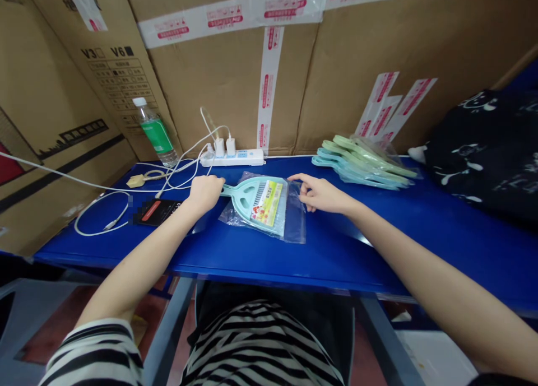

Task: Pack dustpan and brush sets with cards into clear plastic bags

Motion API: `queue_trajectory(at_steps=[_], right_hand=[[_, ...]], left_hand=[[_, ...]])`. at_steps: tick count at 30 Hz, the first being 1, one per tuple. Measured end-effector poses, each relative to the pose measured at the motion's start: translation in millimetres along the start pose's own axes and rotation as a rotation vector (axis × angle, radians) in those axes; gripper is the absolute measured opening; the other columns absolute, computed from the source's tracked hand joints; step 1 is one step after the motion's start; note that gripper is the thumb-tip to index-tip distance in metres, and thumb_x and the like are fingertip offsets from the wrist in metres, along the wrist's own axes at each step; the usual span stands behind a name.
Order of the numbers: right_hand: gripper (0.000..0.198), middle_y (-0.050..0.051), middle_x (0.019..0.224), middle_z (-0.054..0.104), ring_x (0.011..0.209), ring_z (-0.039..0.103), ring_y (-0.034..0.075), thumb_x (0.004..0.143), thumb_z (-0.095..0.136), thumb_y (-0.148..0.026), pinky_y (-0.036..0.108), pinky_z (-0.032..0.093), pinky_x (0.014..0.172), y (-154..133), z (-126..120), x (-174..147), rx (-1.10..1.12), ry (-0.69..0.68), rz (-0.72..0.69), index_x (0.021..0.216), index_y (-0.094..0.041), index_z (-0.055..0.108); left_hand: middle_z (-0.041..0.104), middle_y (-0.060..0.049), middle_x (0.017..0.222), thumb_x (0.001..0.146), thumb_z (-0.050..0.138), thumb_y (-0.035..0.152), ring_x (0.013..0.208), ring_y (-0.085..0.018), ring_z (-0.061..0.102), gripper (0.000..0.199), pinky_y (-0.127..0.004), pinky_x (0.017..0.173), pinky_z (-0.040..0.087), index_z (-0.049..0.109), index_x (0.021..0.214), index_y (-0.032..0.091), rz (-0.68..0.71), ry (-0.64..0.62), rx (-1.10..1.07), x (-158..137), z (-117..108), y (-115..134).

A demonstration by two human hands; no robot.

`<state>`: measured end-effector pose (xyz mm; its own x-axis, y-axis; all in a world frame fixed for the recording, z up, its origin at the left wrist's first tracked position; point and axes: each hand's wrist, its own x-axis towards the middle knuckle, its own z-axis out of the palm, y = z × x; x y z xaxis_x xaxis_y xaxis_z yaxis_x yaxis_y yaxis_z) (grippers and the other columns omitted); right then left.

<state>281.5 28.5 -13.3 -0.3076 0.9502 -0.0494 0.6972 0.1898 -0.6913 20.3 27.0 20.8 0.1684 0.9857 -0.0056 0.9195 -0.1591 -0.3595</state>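
A mint-green mini dustpan with a colourful barcoded card lies flat on the blue table. Clear plastic bag film spreads around its wide end and beneath it. My left hand is closed around the dustpan's handle, hiding most of it. At the bag's right edge is my right hand, its index finger stretched towards the film and the other fingers loosely bent. Whether that fingertip touches the plastic I cannot tell.
Several bagged green and blue dustpans are piled at the back right, beside a dark patterned bag. To the left are a phone, loose white cables, a water bottle and a power strip. Cardboard walls the back.
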Motion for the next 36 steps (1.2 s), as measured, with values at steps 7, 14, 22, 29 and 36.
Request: queue_trajectory(at_steps=[7,14,22,29,36], right_hand=[[0.049,-0.012,0.047,0.05,0.041,0.055,0.01,0.067,0.047,-0.007,0.021,0.043,0.047,7,-7,1,-0.054,-0.098,-0.082,0.114,-0.02,0.057],[0.023,-0.009,0.05,0.055,0.043,0.056,0.011,0.067,0.05,-0.006,0.024,0.044,0.054,3,-7,-1,-0.175,-0.012,-0.008,0.085,-0.02,0.057],[0.02,-0.005,0.055,0.06,0.044,0.055,0.01,0.076,0.056,-0.023,0.023,0.042,0.051,9,-8,3,-0.143,0.006,-0.072,0.09,-0.02,0.071],[0.041,-0.005,0.051,0.052,0.046,0.049,0.01,0.077,0.051,-0.017,0.023,0.04,0.054,5,-11,2,-0.154,-0.056,-0.004,0.112,-0.021,0.073],[0.054,-0.005,0.05,0.047,0.049,0.044,0.011,0.076,0.045,-0.013,0.025,0.039,0.058,-4,-12,-3,-0.23,-0.138,0.01,0.125,-0.021,0.065]], left_hand=[[0.069,-0.012,0.099,0.087,0.035,0.006,0.1,-0.027,0.066,0.039,-0.031,0.074,0.048,0.064,0.11,0.019,0.014,0.028,0.004,2,2,0],[0.062,-0.014,0.103,0.09,0.034,0.009,0.103,-0.027,0.062,0.037,-0.031,0.069,0.047,0.063,0.111,0.016,0.145,0.214,-0.007,-2,3,6],[0.059,-0.008,0.1,0.092,0.036,0.011,0.091,-0.02,0.062,0.038,-0.027,0.068,0.045,0.059,0.12,0.021,0.428,0.181,0.011,-6,7,18],[0.06,-0.006,0.093,0.091,0.038,0.013,0.08,-0.017,0.063,0.035,-0.026,0.06,0.043,0.061,0.117,0.02,0.462,0.229,0.041,-4,9,14],[0.061,-0.006,0.09,0.091,0.039,0.013,0.076,-0.017,0.063,0.033,-0.026,0.057,0.042,0.062,0.113,0.019,0.482,0.26,0.027,-4,10,14]])
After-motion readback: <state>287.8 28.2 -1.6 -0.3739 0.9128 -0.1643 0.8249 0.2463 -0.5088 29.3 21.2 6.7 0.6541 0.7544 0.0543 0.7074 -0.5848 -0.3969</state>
